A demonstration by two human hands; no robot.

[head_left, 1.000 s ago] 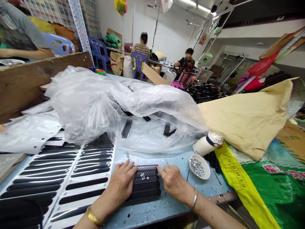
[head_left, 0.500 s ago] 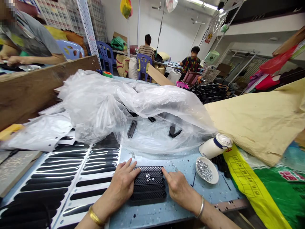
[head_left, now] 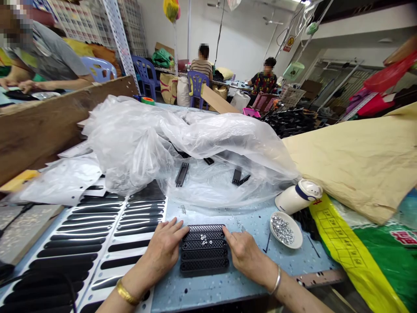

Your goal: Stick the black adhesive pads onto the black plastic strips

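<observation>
A block of four black perforated plastic strips point(head_left: 203, 250) lies on the pale blue table point(head_left: 247, 221), long axes running left to right. The left hand point(head_left: 164, 250) and right hand point(head_left: 245, 253), both open and flat, touch its opposite ends, equally near. Small silver nuts point(head_left: 203, 238) rest on top.

This is a small factory workshop: people sit at a long desk point(head_left: 247, 287) with piles of black plastic parts point(head_left: 289, 121), big clear plastic bags point(head_left: 156, 134), a dish of little screws point(head_left: 282, 229) and stacked crates point(head_left: 74, 19)
</observation>
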